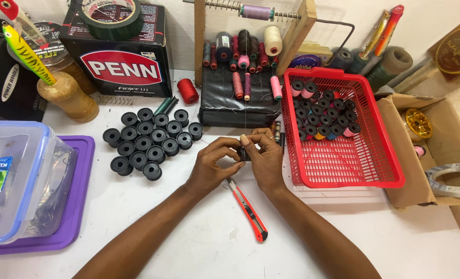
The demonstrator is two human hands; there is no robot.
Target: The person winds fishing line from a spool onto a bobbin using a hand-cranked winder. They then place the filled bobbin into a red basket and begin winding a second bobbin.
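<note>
My left hand and my right hand meet over the middle of the white table, both pinching one small black bobbin. A thin thread runs from the bobbin up toward the wooden thread rack. Just left of my hands lies a cluster of several empty black bobbins. To the right sits a red plastic basket holding several wound bobbins at its far end. A red utility knife lies on the table below my hands.
A black flat case with thread spools sits under the rack, and a red spool stands beside it. A clear lidded box rests on a purple lid at left. A black carton with a tape roll is behind. A cardboard box is at right.
</note>
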